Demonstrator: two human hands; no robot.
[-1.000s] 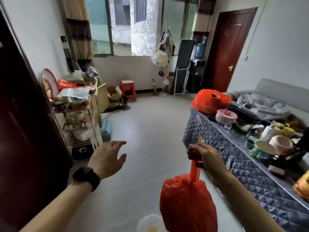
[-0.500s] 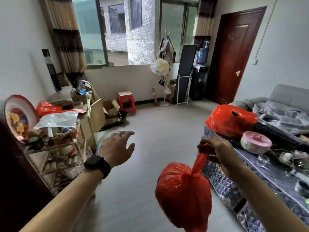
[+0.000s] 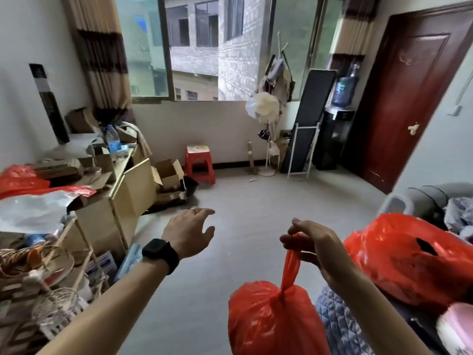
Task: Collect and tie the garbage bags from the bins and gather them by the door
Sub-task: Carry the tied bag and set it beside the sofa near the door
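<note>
Carrying a tied red garbage bag [image 3: 271, 321] deeper into the room, the right hand [image 3: 309, 248] keeps its grip pinched on the knotted neck, bag hanging below; the left hand [image 3: 189, 231] stays released. The red door [image 3: 414, 98] looms nearer, suggesting delivery is under way.

The person has walked further into the room, bringing the red bag [image 3: 271, 321] nearer the brown door [image 3: 414, 98]

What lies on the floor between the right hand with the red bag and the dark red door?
Only bare grey floor, in the head view, between the right hand gripping the red bag and the door.
</note>
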